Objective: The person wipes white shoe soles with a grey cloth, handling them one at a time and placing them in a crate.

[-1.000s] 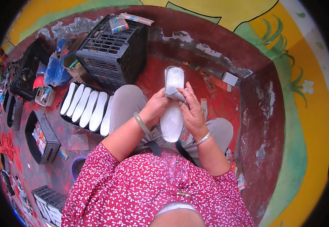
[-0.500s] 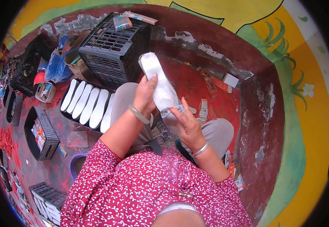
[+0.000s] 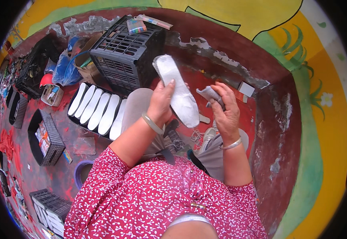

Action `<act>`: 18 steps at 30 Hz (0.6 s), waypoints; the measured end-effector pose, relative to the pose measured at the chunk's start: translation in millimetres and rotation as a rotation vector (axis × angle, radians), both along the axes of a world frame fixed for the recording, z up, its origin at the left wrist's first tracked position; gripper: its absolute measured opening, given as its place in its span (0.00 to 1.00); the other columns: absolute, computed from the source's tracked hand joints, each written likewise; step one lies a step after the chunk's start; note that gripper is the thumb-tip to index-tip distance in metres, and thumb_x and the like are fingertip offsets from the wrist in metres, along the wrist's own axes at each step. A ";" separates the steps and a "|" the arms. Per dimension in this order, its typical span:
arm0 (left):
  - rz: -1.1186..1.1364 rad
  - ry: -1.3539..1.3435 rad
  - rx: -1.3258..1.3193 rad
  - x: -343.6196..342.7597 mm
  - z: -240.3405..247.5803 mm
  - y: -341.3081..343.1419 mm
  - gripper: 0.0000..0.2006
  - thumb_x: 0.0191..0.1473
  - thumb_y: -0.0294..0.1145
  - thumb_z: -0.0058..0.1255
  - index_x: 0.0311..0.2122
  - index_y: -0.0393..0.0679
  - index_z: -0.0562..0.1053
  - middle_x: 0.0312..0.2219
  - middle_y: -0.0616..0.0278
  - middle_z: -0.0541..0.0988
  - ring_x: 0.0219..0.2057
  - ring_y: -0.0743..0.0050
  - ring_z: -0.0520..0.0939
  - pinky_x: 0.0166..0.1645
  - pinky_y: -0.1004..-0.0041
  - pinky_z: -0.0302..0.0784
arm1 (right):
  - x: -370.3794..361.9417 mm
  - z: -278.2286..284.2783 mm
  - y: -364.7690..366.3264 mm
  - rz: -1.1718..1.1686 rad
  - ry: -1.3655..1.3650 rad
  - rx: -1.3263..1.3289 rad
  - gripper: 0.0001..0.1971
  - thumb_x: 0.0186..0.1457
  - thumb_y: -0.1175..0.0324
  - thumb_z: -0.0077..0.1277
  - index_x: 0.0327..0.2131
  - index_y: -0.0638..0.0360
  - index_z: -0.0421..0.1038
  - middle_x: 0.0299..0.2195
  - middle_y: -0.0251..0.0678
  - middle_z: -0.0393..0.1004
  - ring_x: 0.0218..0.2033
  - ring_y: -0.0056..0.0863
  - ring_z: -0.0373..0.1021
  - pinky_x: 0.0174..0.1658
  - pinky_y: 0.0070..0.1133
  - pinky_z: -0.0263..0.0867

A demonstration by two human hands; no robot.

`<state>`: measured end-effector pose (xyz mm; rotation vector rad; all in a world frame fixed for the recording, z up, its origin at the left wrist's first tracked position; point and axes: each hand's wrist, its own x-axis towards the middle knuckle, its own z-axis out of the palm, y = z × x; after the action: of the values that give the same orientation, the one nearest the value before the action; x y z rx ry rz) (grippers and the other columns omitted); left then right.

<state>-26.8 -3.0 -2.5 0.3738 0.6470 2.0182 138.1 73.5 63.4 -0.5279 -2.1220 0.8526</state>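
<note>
My left hand (image 3: 160, 104) is closed round a white shoe insole (image 3: 178, 95), its thumb lying on the upper face. A greyish edge shows behind the insole's top end; whether a second one lies beneath I cannot tell. Just to the right of the insole and apart from it, my right hand (image 3: 228, 113) pinches a crumpled grey cloth (image 3: 211, 95). Left of my knee, several white insoles (image 3: 87, 104) stand in a row inside a black tray (image 3: 90, 130).
Behind the tray stands a large black plastic crate (image 3: 121, 59) with a packet of coloured pieces (image 3: 136, 26) on top. Further left are a patterned box (image 3: 54, 147), a small basket (image 3: 52, 95) and blue bags (image 3: 66, 69). A purple-rimmed basin (image 3: 77, 175) sits by my left side.
The grey cloth, earlier against the lower end of the insole, has come away to the right in my right hand. My left hand and the insole shifted slightly right.
</note>
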 end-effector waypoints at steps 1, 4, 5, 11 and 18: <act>-0.022 -0.005 0.003 7.1 0.8 -0.6 0.11 0.59 0.31 0.38 0.46 0.39 0.63 0.37 0.53 0.74 0.37 0.63 0.78 0.43 0.63 0.75 | -10.9 -0.7 0.3 0.018 -0.026 0.139 0.19 0.47 0.79 0.48 0.45 0.57 0.68 0.47 0.41 0.66 0.48 0.36 0.64 0.51 0.25 0.59; -0.048 -0.083 0.032 23.7 8.3 -2.2 0.12 0.59 0.31 0.38 0.47 0.41 0.64 0.41 0.59 0.73 0.41 0.70 0.76 0.46 0.69 0.73 | -32.9 -13.3 -12.8 0.082 -0.155 0.450 0.21 0.48 0.77 0.47 0.48 0.55 0.67 0.52 0.42 0.63 0.56 0.39 0.56 0.53 0.30 0.54; -0.044 -0.143 0.044 23.0 9.5 0.9 0.12 0.60 0.32 0.37 0.48 0.42 0.63 0.41 0.57 0.73 0.42 0.68 0.75 0.47 0.66 0.72 | -35.2 -19.1 -21.9 0.067 -0.203 0.428 0.21 0.49 0.76 0.46 0.49 0.55 0.66 0.53 0.43 0.62 0.58 0.38 0.54 0.52 0.30 0.53; -0.048 -0.188 -0.063 5.6 13.0 -10.0 0.15 0.61 0.34 0.32 0.50 0.39 0.59 0.44 0.48 0.71 0.46 0.58 0.73 0.49 0.61 0.71 | -14.6 -35.6 -41.8 0.192 -0.392 0.450 0.22 0.51 0.76 0.45 0.52 0.55 0.63 0.56 0.43 0.59 0.61 0.35 0.50 0.50 0.29 0.50; 0.076 -0.114 0.055 -25.2 31.8 -8.8 0.15 0.60 0.32 0.34 0.50 0.38 0.58 0.44 0.46 0.71 0.47 0.54 0.73 0.49 0.58 0.71 | 22.7 -54.9 -28.1 0.249 -0.323 0.208 0.21 0.46 0.82 0.44 0.46 0.59 0.68 0.52 0.46 0.61 0.54 0.40 0.59 0.50 0.27 0.58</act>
<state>-52.0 -11.8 29.3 0.2680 0.5434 2.1161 160.8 45.4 8.5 -0.3121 -2.5786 0.7035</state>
